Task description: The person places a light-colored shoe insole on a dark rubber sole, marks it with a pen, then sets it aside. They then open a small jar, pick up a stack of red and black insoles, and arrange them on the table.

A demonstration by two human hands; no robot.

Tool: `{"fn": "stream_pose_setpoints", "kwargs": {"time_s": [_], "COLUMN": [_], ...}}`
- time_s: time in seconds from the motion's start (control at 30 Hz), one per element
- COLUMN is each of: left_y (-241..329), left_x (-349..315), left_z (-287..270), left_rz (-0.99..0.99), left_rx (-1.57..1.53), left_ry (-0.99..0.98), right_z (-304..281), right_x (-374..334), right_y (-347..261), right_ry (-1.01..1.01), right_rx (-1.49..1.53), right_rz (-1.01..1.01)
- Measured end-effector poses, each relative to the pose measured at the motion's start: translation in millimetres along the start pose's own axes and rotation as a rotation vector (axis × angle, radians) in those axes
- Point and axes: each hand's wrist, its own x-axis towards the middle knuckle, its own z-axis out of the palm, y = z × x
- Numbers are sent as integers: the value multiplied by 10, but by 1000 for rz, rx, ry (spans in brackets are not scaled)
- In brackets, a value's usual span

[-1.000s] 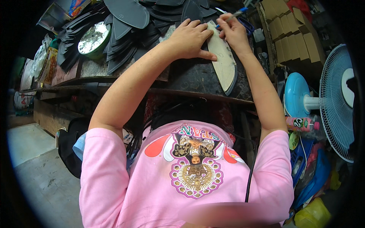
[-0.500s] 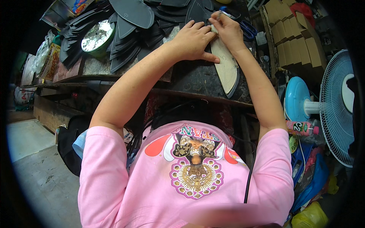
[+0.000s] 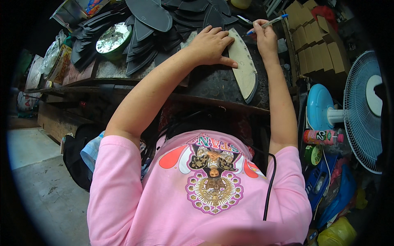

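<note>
A pale, leaf-shaped template [image 3: 243, 61] lies on a dark cut piece [image 3: 251, 97] whose edge shows along its lower right side. My left hand [image 3: 210, 47] rests with fingers spread at the template's left edge, its thumb tip touching or nearly touching that edge. To the right of the template's upper part, my right hand [image 3: 264, 36] is raised, pinching a blue-and-white pen [image 3: 269, 23]. Behind my left hand lie several stacks of dark cut pieces [image 3: 150, 16] with pale outlines.
A round tin [image 3: 113, 37] with a shiny top sits at the left among the stacks. Brown cardboard boxes [image 3: 316, 45] stand at the right. A white-and-blue fan [image 3: 365, 110] is beside a pink-labelled bottle [image 3: 322, 137]. The workbench's front edge [image 3: 221, 100] runs before me.
My right hand has moved right, off the template's upper tip, carrying the pen away. My left hand stays at the template, which appears in nearly the same place.
</note>
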Motion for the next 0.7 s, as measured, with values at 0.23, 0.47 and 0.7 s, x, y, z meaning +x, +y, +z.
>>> {"fn": "stream_pose_setpoints", "kwargs": {"time_s": [0.23,0.47,0.7], "left_y": [-15,-25,-23], "left_x": [7,7,73], "left_z": [7,43,36], "left_rz": [12,4,-60], "left_rx": [12,9,-180], "left_ry": [24,46,331], "right_z": [8,32,67], "right_x": [-140,-161,-31], "right_y": [-272,-286,-61], "right_ry": [-199,-290,-92], "right_rx": [-669,-549,347], "right_rz": [-23,32,106]}}
